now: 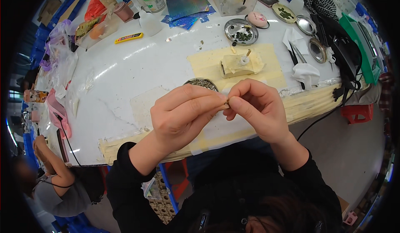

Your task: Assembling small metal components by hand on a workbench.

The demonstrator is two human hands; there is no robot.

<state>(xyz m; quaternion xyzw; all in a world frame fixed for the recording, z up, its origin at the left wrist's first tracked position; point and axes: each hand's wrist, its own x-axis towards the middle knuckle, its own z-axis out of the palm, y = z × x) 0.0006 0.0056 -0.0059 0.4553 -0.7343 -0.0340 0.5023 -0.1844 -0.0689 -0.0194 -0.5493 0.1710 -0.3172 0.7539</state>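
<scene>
My left hand [183, 112] and my right hand [260, 108] meet over the near side of the table, both closed in a fingertip pinch. Between the fingertips is a tiny brownish-gold piece [227, 103], too small to name and mostly covered. Partly behind my left hand sits a round dish of small greyish bits [203, 83]. Beyond my right hand, a block wrapped in pale yellow paper [239, 68] rests on a yellow sheet [266, 77], with a small white lump and a short brown stub on top.
Farther back stands a round metal dish [255, 37] with dark green bits. Tweezers [298, 54] lie by crumpled tissue [306, 74] at the right. A yellow box cutter [129, 38], a white squeeze bottle [149, 22] and a green-lidded jar [153, 2] are at back left. Another person [60, 183] sits at far left.
</scene>
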